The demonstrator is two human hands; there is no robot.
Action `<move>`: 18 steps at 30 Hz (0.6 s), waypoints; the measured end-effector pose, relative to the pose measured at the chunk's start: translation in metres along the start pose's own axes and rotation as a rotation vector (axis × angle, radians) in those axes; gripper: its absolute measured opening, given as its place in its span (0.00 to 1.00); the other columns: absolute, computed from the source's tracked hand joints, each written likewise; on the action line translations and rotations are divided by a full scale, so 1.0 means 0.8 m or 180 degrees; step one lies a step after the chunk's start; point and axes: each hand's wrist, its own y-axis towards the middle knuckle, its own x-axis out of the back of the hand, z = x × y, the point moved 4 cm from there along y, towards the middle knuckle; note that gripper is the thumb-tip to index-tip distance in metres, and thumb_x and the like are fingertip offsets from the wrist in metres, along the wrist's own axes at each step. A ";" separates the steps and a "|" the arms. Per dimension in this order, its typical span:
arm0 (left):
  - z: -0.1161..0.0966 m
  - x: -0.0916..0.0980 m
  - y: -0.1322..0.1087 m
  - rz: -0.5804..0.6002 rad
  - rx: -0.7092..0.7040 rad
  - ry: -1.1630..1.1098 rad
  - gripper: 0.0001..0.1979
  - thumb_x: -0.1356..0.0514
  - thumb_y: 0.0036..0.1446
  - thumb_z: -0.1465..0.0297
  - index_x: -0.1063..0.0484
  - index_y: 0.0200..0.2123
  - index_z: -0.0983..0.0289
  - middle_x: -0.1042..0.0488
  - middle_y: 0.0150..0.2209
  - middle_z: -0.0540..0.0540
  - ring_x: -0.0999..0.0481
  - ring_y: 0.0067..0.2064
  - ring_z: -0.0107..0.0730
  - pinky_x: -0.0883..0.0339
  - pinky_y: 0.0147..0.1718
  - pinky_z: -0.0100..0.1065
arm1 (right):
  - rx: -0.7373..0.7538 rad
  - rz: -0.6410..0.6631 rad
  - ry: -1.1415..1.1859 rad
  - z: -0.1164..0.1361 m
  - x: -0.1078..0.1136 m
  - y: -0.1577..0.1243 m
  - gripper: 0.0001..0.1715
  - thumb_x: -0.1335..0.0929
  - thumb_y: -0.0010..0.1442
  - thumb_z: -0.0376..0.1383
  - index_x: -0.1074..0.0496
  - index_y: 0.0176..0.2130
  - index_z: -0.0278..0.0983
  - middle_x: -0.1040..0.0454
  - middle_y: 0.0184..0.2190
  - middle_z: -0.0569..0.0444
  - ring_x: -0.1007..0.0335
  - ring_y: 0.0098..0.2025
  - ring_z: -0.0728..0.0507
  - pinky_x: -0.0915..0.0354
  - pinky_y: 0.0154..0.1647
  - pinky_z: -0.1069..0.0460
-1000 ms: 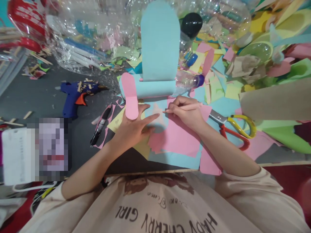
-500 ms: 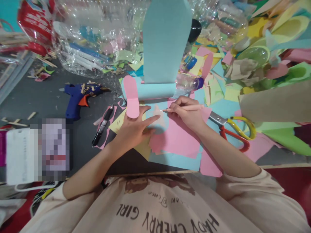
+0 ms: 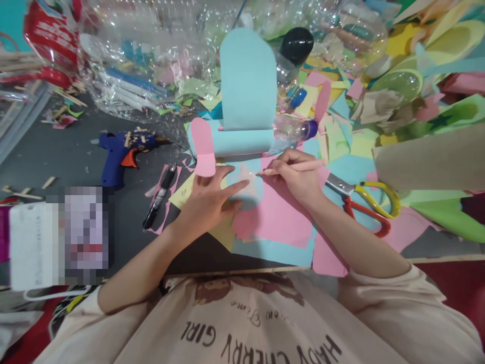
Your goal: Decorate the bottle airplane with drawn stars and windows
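My right hand [image 3: 293, 174] is closed round a pale pink pen [image 3: 308, 165], its tip close to a small pale pink paper piece [image 3: 248, 181] with a pointed top. With fingers spread, my left hand [image 3: 214, 194] lies flat, its fingertips touching that piece's left side. Under both are sheets of light blue paper [image 3: 280, 257] and pink paper [image 3: 282, 222]. Just beyond my hands lies a plastic bottle [image 3: 291, 128] wrapped in light blue paper, with a purple cap. A rounded light blue flap [image 3: 249, 76] stands up from it, and a pink paper strip [image 3: 203, 146] hangs at its left end.
Scissors [image 3: 364, 202] with red and yellow handles lie beside my right forearm. A blue glue gun [image 3: 121, 151] and a black pen [image 3: 161, 194] are at left. Paper scraps [image 3: 341, 141] and clear plastic bottles [image 3: 151, 40] crowd the back. A red-labelled bottle [image 3: 53, 35] stands far left.
The light blue flap has tilted, and its rounded top now shows lower in view. My right hand has shifted the pen tip slightly rightward. My left hand stays in place.
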 end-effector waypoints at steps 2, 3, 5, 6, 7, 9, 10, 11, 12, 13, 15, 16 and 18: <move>-0.001 0.001 0.000 -0.0070 -0.0046 0.0016 0.22 0.37 0.60 0.68 0.31 0.58 0.51 0.34 0.58 0.61 0.33 0.58 0.53 0.36 0.55 0.55 | 0.0050 -0.0040 -0.0027 0.000 0.000 -0.001 0.15 0.31 0.51 0.34 0.39 0.17 0.40 0.31 0.15 0.61 0.32 0.20 0.49 0.33 0.25 0.53; -0.001 0.002 0.001 -0.0082 -0.0070 0.0006 0.22 0.37 0.60 0.68 0.30 0.58 0.52 0.34 0.58 0.62 0.33 0.58 0.53 0.37 0.56 0.55 | 0.0048 -0.0024 -0.0066 0.000 -0.001 -0.001 0.16 0.31 0.51 0.35 0.38 0.17 0.40 0.31 0.15 0.61 0.32 0.20 0.49 0.34 0.24 0.53; -0.001 0.002 0.001 -0.0068 -0.0085 -0.0022 0.22 0.38 0.61 0.68 0.31 0.58 0.52 0.34 0.58 0.62 0.33 0.58 0.52 0.39 0.57 0.56 | 0.0015 0.0022 -0.0129 -0.001 -0.002 -0.001 0.17 0.30 0.51 0.35 0.38 0.17 0.40 0.31 0.16 0.61 0.32 0.20 0.49 0.34 0.25 0.53; -0.001 0.002 0.001 -0.0049 -0.0084 -0.0033 0.22 0.38 0.61 0.68 0.31 0.58 0.52 0.34 0.58 0.62 0.33 0.58 0.52 0.39 0.57 0.56 | 0.0005 0.0036 -0.0156 -0.002 -0.002 -0.001 0.17 0.30 0.51 0.36 0.38 0.17 0.40 0.31 0.15 0.61 0.32 0.21 0.49 0.34 0.25 0.53; -0.001 0.003 0.001 -0.0032 -0.0073 -0.0040 0.22 0.38 0.61 0.68 0.31 0.58 0.52 0.34 0.58 0.62 0.33 0.58 0.52 0.39 0.57 0.56 | 0.0001 0.0045 -0.0173 -0.002 -0.003 -0.001 0.17 0.30 0.51 0.36 0.38 0.17 0.40 0.31 0.15 0.61 0.32 0.21 0.49 0.33 0.26 0.52; 0.000 0.002 0.002 0.0023 -0.0013 -0.0048 0.22 0.38 0.61 0.67 0.32 0.59 0.50 0.35 0.59 0.62 0.33 0.59 0.52 0.38 0.56 0.55 | -0.0005 0.0063 -0.0201 -0.003 -0.003 0.000 0.17 0.29 0.50 0.36 0.37 0.16 0.39 0.32 0.16 0.60 0.31 0.23 0.48 0.33 0.27 0.51; 0.000 0.002 0.002 0.0049 0.0016 -0.0050 0.23 0.38 0.61 0.67 0.32 0.59 0.50 0.35 0.59 0.61 0.33 0.59 0.52 0.38 0.56 0.55 | -0.0012 0.0076 -0.0199 -0.003 -0.003 0.000 0.17 0.29 0.49 0.36 0.37 0.16 0.39 0.31 0.16 0.60 0.30 0.24 0.48 0.32 0.28 0.51; 0.000 0.002 0.002 0.0064 0.0028 -0.0050 0.23 0.38 0.61 0.67 0.32 0.59 0.50 0.35 0.59 0.62 0.33 0.59 0.53 0.37 0.55 0.54 | -0.0026 0.0089 -0.0185 -0.003 -0.003 0.000 0.17 0.29 0.49 0.36 0.37 0.16 0.39 0.32 0.16 0.60 0.28 0.25 0.47 0.32 0.28 0.51; 0.000 0.002 0.002 0.0065 0.0020 -0.0047 0.22 0.38 0.61 0.66 0.32 0.59 0.51 0.34 0.59 0.62 0.33 0.59 0.53 0.37 0.55 0.54 | -0.0035 0.0106 -0.0172 -0.004 -0.003 0.000 0.16 0.29 0.49 0.36 0.37 0.16 0.39 0.32 0.16 0.60 0.27 0.26 0.46 0.32 0.28 0.51; 0.000 0.001 0.002 0.0057 0.0007 -0.0037 0.22 0.38 0.62 0.66 0.31 0.59 0.51 0.34 0.59 0.62 0.32 0.59 0.53 0.37 0.55 0.55 | -0.0034 0.0119 -0.0167 -0.004 -0.003 0.000 0.16 0.30 0.49 0.35 0.37 0.16 0.39 0.32 0.16 0.60 0.27 0.26 0.46 0.33 0.28 0.51; -0.001 0.001 0.001 0.0054 -0.0017 -0.0027 0.21 0.39 0.62 0.65 0.31 0.59 0.52 0.34 0.59 0.63 0.32 0.59 0.52 0.38 0.56 0.56 | -0.0009 0.0155 -0.0158 -0.003 -0.003 0.000 0.16 0.30 0.48 0.34 0.37 0.15 0.39 0.31 0.16 0.60 0.28 0.25 0.47 0.33 0.27 0.51; -0.001 0.001 0.001 0.0074 -0.0009 -0.0035 0.21 0.39 0.63 0.66 0.32 0.59 0.52 0.34 0.60 0.63 0.32 0.59 0.52 0.37 0.56 0.55 | 0.0003 0.0173 -0.0173 -0.002 -0.003 0.000 0.15 0.30 0.47 0.33 0.37 0.15 0.39 0.31 0.16 0.60 0.29 0.24 0.47 0.34 0.26 0.51; 0.000 0.000 0.000 0.0141 0.0039 -0.0061 0.22 0.40 0.63 0.66 0.34 0.60 0.51 0.36 0.61 0.61 0.32 0.61 0.50 0.35 0.55 0.51 | -0.0009 0.0210 -0.0160 -0.002 -0.003 0.001 0.15 0.30 0.47 0.32 0.37 0.15 0.39 0.30 0.16 0.59 0.31 0.22 0.48 0.35 0.26 0.52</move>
